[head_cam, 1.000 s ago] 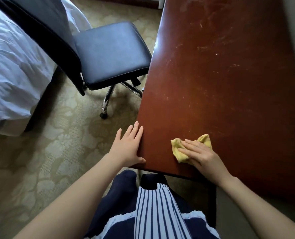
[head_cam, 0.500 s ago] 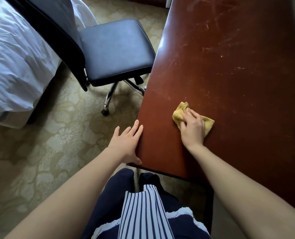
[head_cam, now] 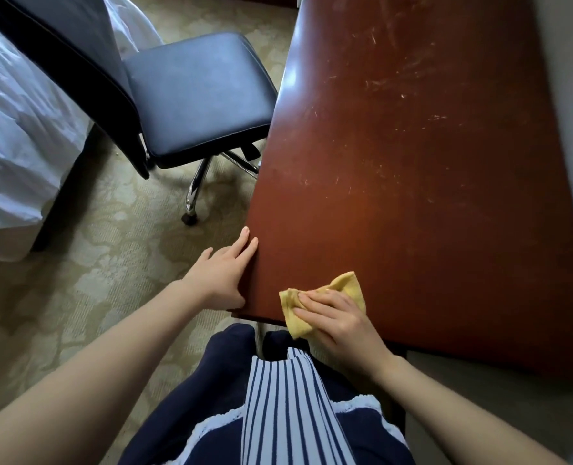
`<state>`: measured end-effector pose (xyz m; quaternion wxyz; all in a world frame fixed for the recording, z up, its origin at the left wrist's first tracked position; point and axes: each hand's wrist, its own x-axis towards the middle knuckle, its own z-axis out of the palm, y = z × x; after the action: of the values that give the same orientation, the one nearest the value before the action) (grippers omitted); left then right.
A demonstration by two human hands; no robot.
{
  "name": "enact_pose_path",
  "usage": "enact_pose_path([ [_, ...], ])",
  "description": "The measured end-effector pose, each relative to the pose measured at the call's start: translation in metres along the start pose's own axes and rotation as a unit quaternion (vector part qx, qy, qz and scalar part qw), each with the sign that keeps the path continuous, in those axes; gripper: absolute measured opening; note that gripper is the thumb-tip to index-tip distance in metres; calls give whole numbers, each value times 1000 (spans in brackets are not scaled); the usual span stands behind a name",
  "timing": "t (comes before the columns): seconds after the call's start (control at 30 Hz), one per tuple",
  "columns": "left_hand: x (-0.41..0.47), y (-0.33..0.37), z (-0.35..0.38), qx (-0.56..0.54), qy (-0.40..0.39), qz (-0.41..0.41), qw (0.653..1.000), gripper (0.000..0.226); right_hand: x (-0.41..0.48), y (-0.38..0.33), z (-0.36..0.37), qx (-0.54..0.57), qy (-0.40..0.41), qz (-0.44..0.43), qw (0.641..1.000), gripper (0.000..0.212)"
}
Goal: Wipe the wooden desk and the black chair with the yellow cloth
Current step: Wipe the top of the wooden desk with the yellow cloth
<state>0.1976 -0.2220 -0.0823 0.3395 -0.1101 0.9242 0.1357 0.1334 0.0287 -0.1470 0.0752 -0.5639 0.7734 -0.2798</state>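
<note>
The big red-brown wooden surface (head_cam: 429,196) looks hard, with the black padded chair (head_cam: 197,95) just beside it. The left hand (head_cam: 221,273) lies flat on the near corner; the right hand (head_cam: 338,320) presses flat on the yellow cloth (head_cam: 347,285) at the near edge. The cloth looks soft and light, best pushed from its middle.

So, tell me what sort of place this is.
Probably a hotel room, or else a bedroom: a bed with white bedding stands near a wooden desk and a black chair on patterned carpet.
</note>
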Motion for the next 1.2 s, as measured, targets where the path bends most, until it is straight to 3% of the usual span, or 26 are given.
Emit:
enact_pose_path([
  [0.13, -10, -13, 7, -49, 38, 8, 998, 95, -8, 23, -22, 7, -50, -79, 996, 29],
  [0.27, -29, -26, 21, -85, 85, -30, 992, 85, 21, 39, -33, 3, -71, -65, 995, 29],
  [0.5, -51, -32, 35, -106, 115, -64, 986, 76, 113, 47, -13, -33, 41, 120, 991, 32],
  [0.63, -59, -35, 38, -121, 119, -84, 982, 75, 149, 23, 10, -6, 36, 232, 972, 34],
  [0.8, -56, -37, 33, -122, 110, -89, 982, 78, 137, -13, 29, 19, -33, 122, 992, 40],
  [0.97, -35, -35, 16, -86, 88, -44, 991, 79, 91, -31, 39, 27, -48, 7, 998, 41],
  [1.07, -16, -25, 2, -49, 80, -18, 995, 82, 57, -39, 37, 25, -45, 22, 998, 36],
  [1.2, 17, 3, -17, 22, 70, 9, 997, 96, 11, -42, 26, -3, 28, 113, 993, 38],
])
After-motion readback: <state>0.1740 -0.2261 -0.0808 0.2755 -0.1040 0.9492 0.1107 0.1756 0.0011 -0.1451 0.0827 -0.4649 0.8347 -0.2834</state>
